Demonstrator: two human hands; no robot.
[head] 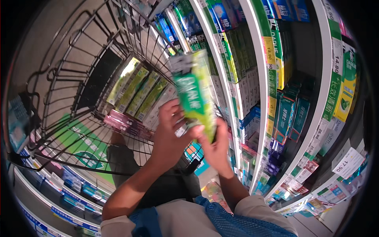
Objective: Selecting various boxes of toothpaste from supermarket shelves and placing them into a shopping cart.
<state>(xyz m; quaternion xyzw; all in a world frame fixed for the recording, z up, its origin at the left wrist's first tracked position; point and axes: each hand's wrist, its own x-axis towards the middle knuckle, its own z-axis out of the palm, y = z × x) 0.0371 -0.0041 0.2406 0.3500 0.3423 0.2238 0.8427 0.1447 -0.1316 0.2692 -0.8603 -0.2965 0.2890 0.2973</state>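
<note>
A green and yellow-green toothpaste box is held up in front of me, blurred by motion and bearing the maker's name Darlie. My right hand grips its lower end from the right. My left hand is at its lower left side, fingers curled around that edge. Below the hands stands a black wire shopping cart. Several green toothpaste boxes lie side by side in it, with a whitish box beside them. A pink box lies across their near ends.
Tiered shelves with white lit edges and price tags rise close on the right, stocked with toothpaste boxes. Teal boxes stand on one tier. Another shelf curves along the lower left. A green floor sticker shows through the cart's wires.
</note>
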